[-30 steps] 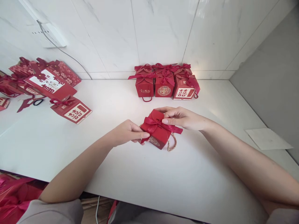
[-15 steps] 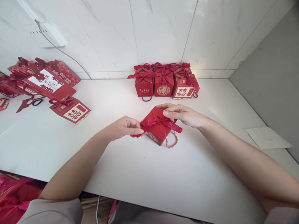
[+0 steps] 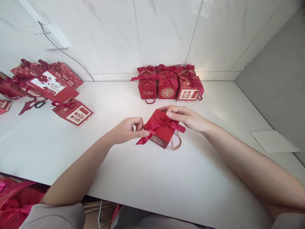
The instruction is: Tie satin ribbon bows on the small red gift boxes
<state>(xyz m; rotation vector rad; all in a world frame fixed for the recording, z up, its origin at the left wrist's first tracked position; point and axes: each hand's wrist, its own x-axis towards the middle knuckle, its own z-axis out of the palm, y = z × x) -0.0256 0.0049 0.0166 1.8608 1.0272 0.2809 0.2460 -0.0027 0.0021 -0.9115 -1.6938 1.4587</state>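
On the white table (image 3: 147, 178), between my two hands, lies one red box (image 3: 165, 132) with one bow (image 3: 157, 125) on top and one cord loop (image 3: 176, 149) seen at its side. My right hand (image 3: 187, 117) holds it, thumb on the lid, fingers behind. My left hand (image 3: 125, 130) is half curled, its thumb over one ribbon end (image 3: 142, 141); whether it grips, I cannot tell. Near the wall (image 3: 164, 35) three boxes (image 3: 167, 90) make the front row, with more behind.
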